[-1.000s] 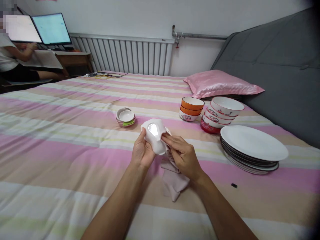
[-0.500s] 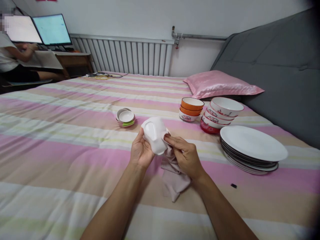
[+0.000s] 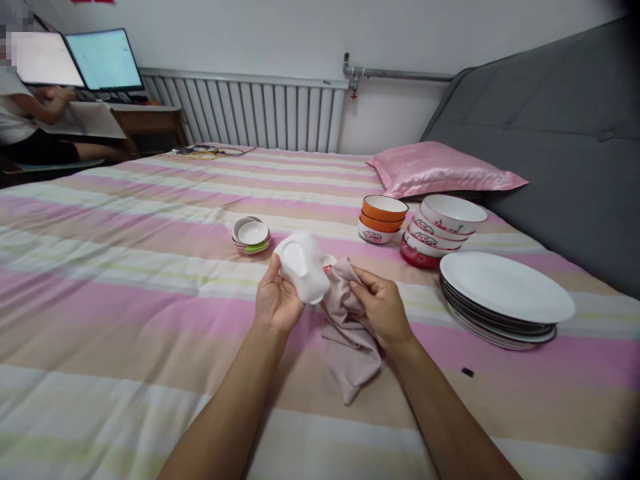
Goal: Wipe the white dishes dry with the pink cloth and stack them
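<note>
My left hand point(image 3: 280, 298) is closed on the edge of a small white dish point(image 3: 303, 267), whose underside with a raised foot ring faces me. A bit of red pattern shows at the dish's right end. My right hand point(image 3: 385, 307) pinches a dusty-pink cloth point(image 3: 350, 340) just right of the dish. The cloth hangs in folds down to the striped bedspread. Whether it touches the dish's far side is hidden.
On the bed lie several small dishes point(image 3: 253, 233), orange and white bowls point(image 3: 384, 210), red-patterned bowls point(image 3: 445, 227), a stack of plates point(image 3: 505, 287) and a small black piece point(image 3: 467, 372). A pink pillow point(image 3: 440, 167) rests by the headboard. One person sits at monitors, far left.
My right hand has drawn back to the right with the cloth, off the dish's edge. The dish has shifted slightly left in my left hand.
</note>
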